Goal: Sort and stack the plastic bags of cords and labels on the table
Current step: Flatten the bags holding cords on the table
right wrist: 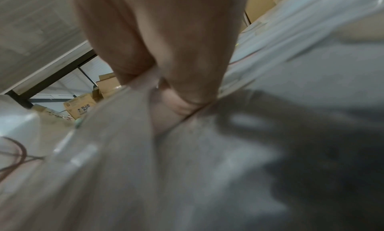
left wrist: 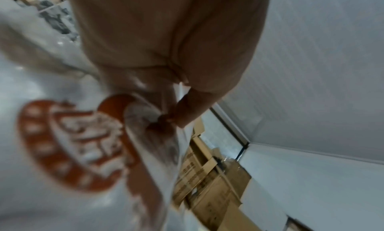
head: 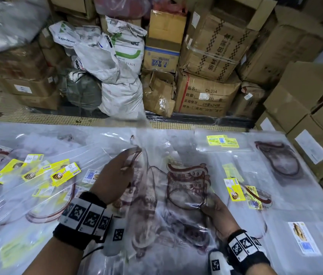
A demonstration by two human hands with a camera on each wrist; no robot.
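A clear plastic bag (head: 178, 159) printed with a dark red emblem is lifted off the table between both hands. My left hand (head: 117, 171) pinches its upper left part, seen close in the left wrist view as fingers (left wrist: 182, 113) gripping the printed film (left wrist: 68, 145). My right hand (head: 214, 211) pinches the bag's lower right edge; the right wrist view shows the fingers (right wrist: 182, 99) squeezing crumpled film (right wrist: 228, 152). More clear bags with yellow labels (head: 37, 171) and dark red cords (head: 53, 211) lie spread on the table at left. Another labelled bag (head: 236, 189) lies at right.
A bag with yellow labels (head: 222, 140) lies at the table's far edge, and one with a dark cord loop (head: 281, 157) at far right. Cardboard boxes (head: 208, 92) and white sacks (head: 121, 92) stand on the floor beyond. Stacked boxes (head: 315, 124) flank the right side.
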